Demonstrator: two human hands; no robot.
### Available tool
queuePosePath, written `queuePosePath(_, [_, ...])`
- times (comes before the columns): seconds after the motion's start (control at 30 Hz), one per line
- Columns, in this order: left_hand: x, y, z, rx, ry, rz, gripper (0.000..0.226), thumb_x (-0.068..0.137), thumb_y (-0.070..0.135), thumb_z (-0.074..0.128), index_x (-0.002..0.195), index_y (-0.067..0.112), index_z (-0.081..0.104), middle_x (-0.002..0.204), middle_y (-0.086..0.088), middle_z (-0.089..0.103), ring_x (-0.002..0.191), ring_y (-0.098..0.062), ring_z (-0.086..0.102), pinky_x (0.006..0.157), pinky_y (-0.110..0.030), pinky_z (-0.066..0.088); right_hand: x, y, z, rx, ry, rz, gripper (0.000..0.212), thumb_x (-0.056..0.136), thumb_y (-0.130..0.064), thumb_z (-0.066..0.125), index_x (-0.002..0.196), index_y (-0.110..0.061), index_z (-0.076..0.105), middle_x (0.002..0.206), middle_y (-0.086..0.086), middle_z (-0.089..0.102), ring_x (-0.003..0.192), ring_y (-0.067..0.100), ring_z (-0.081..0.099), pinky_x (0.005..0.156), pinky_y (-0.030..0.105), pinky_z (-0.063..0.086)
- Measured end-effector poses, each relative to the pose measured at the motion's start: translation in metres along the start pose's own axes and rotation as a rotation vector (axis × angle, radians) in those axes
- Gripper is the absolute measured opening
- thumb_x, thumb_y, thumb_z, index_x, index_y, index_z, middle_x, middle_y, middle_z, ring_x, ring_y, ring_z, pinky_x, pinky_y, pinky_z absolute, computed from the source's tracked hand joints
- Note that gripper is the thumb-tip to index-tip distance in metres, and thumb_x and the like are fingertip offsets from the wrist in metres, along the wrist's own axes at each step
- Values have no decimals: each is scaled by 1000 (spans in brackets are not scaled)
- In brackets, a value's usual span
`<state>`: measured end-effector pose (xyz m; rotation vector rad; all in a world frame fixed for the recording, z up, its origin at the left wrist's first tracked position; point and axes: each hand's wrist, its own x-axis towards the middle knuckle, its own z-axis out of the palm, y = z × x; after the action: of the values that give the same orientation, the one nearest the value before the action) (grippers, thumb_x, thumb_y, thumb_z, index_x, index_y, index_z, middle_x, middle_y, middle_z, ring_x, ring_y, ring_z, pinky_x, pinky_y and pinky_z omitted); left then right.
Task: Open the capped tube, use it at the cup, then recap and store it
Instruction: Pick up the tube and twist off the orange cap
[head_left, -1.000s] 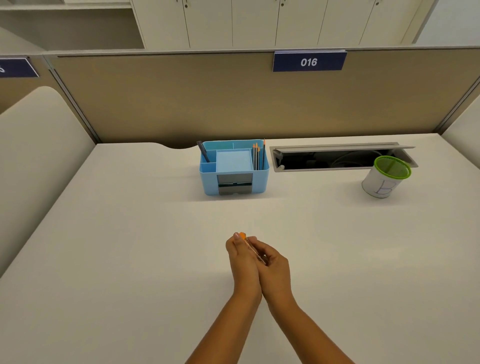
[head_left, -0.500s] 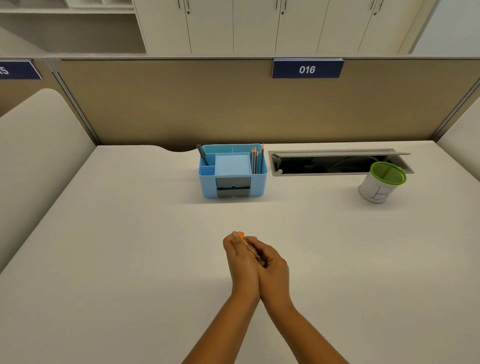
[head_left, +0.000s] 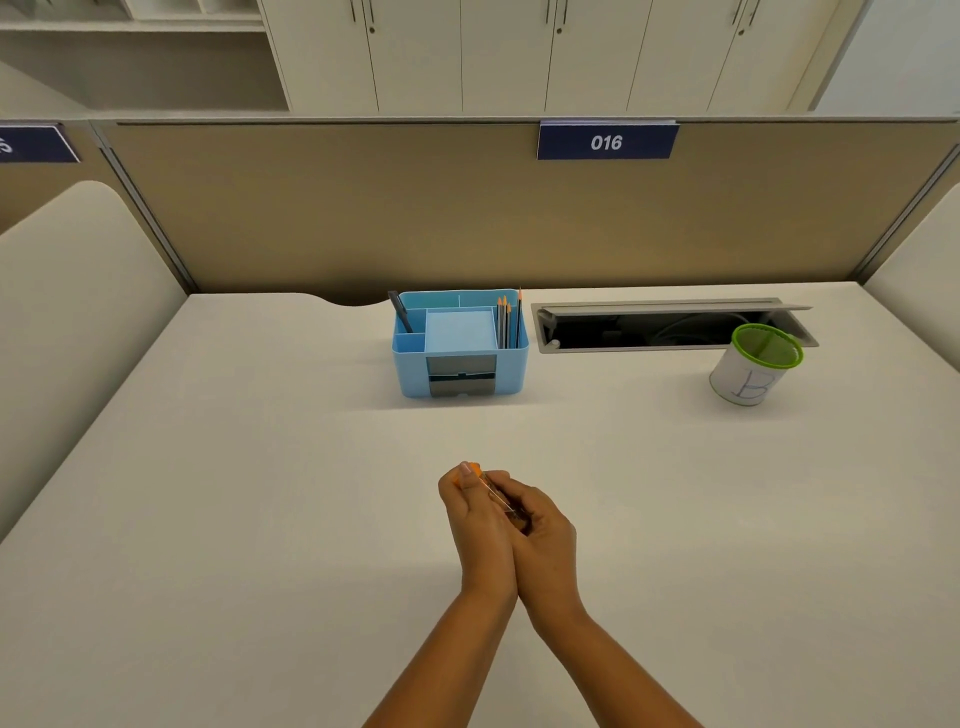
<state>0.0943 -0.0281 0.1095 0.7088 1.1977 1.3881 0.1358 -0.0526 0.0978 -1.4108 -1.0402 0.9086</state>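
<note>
- Centrally, low over the white worktop (head_left: 260, 519), both hands meet, heels pressed together, forearms entering from the bottom edge.
- Left hand (head_left: 475, 525): grip clenched around the upper end of the tube (head_left: 497, 498); thumb lies beside the orange cap (head_left: 464, 472), which pokes out above the fingers.
- Right hand (head_left: 545, 540): grip curled around the lower part of the same tube, fingers wrapped over it.
- Tube is thin and clear, slanting from upper left to lower right between the two hands; most of it hidden by fingers. Whether the cap is seated or loosened cannot be told.
- Cup (head_left: 753, 366) stands on the worktop far right, well apart from the hands: white wall with a handwritten letter, green rim, and it appears tilted in this wide view.
- Blue organizer (head_left: 460, 364) sits at the back centre, pencils (head_left: 508, 325) upright in its right compartment, a dark pen (head_left: 401, 312) leaning in its left.
- Open cable tray (head_left: 670, 325) is set into the worktop just behind the cup.
- Partition (head_left: 363, 208) carries a blue plate reading 016.
</note>
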Motion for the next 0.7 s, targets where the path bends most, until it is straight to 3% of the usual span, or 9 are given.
queuePosePath(0.13, [2,-1,-3,-41,-23,-36,35,95,41,31,97,12,52,82,-7,60,70,-14,63,61,-23,52,-2,-3,1,-6,2,-23,26,81,-14,70,102,-31,68,96,-14,71,94,-5,63,81,9,49])
queuePosePath(0.27, [5,0,-4,-47,-19,-39,32,94,43,32,88,18,52,78,-6,61,64,-10,65,56,-20,53,-4,-3,3,-65,33,-80,29,82,-12,68,103,-32,66,95,-16,68,94,-7,61,79,6,47])
queuePosePath(0.37, [8,3,-4,-7,-13,-11,37,93,47,32,97,14,47,80,-11,61,73,-22,62,64,-30,53,-6,-2,4,-68,53,-112,31,82,-10,68,103,-33,66,95,-19,67,95,-6,61,78,5,47])
queuePosePath(0.57, [6,4,-1,6,-45,-25,42,93,47,32,101,8,47,84,-15,60,79,-27,61,77,-39,52,-6,3,4,51,69,2,30,82,-12,69,101,-35,68,98,-14,70,96,-5,63,80,8,49])
queuePosePath(0.7, [4,-1,0,55,-40,19,32,93,44,31,96,16,47,85,-9,62,77,-19,62,68,-27,54,-5,5,3,132,54,78,28,81,-14,69,98,-36,68,99,-13,72,96,-3,64,82,12,51])
